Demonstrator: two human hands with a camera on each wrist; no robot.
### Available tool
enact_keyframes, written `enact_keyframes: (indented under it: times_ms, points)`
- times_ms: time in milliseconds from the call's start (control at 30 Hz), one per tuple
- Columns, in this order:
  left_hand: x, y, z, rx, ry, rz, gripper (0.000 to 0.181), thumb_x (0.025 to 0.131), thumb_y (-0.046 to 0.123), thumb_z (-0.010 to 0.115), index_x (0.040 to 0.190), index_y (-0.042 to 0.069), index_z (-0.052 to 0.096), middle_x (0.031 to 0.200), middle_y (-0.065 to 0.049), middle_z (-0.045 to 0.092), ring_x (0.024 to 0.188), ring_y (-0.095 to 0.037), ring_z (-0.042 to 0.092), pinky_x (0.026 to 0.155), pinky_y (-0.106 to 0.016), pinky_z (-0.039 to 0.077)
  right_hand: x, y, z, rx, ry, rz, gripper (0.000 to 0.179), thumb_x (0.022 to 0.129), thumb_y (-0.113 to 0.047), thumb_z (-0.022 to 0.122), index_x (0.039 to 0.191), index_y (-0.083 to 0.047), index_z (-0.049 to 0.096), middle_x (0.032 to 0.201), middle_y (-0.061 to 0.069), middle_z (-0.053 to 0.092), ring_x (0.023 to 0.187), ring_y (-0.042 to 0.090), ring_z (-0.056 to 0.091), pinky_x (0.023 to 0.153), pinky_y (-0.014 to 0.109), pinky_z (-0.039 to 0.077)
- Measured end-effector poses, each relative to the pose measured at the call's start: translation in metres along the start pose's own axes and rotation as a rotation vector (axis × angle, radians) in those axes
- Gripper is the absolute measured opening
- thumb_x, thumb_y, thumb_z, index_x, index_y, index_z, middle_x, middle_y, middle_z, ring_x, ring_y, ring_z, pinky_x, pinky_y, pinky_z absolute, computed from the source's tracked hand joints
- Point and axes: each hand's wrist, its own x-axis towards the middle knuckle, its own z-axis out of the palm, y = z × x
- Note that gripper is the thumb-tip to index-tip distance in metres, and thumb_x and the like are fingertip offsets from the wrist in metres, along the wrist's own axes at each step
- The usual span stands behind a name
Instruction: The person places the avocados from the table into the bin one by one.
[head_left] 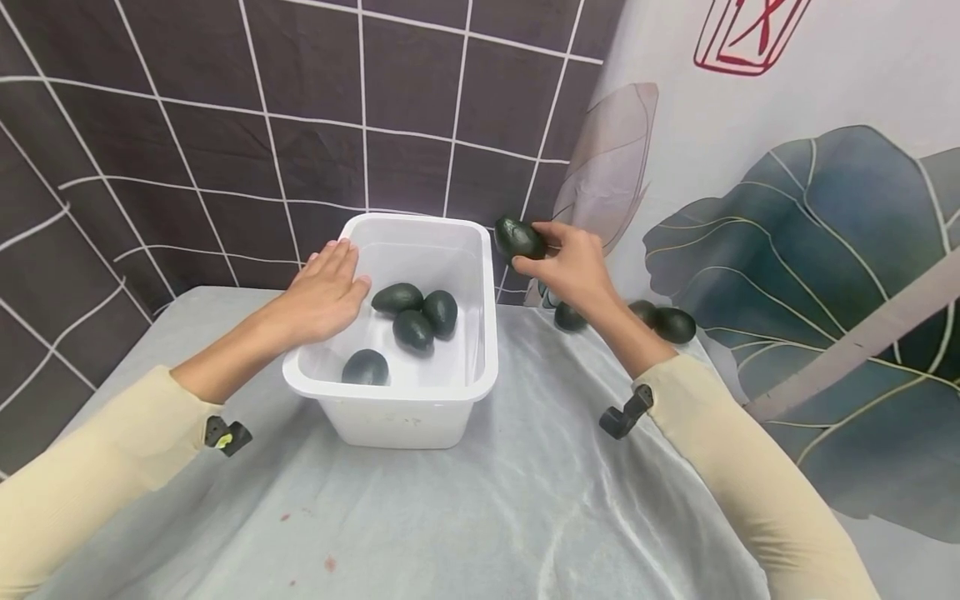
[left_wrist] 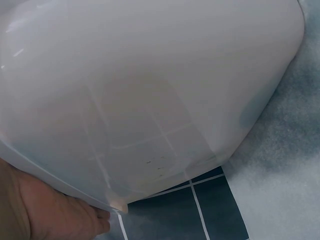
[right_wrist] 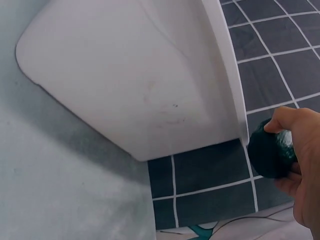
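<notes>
A white plastic tub (head_left: pixel 405 417) stands on the grey cloth, with several dark green avocados (head_left: pixel 412 332) lying inside it. On the tub's left rim rests my left hand (head_left: pixel 322 296), its fingers straight and pointing away from me. My right hand (head_left: pixel 570 262) pinches one avocado (head_left: pixel 519 240) between thumb and fingers, just outside the tub's right rim and at about rim height. The right wrist view shows this held avocado (right_wrist: pixel 270 150) beside the tub wall (right_wrist: pixel 150 90). In the left wrist view, the left hand (left_wrist: pixel 55 210) lies along the tub's rim.
More avocados (head_left: pixel 675 325) lie on the cloth at the right, partly hidden behind my right forearm. The grey cloth (head_left: pixel 420 525) covers the table. A dark tiled-pattern sheet (head_left: pixel 315 158) hangs behind, and a leaf-patterned sheet (head_left: pixel 795 250) hangs at the right.
</notes>
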Motion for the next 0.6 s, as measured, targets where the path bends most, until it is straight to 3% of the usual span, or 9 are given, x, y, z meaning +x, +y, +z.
enact_keyframes:
  times_ms: [600]
  points:
    - [0.001,0.000,0.000,0.004,-0.006,-0.006,0.076,0.120,0.036,0.020,0.173,-0.016,0.004,0.185,-0.035,-0.008,0.176,-0.053,-0.009,0.144,-0.065,-0.006,0.006,-0.027,0.005,0.010,-0.012,-0.074,0.068,0.088,-0.026,0.091,0.148,-0.002,0.072,0.141,0.016,0.081,0.119,0.032,0.084,0.105,0.044,0.066]
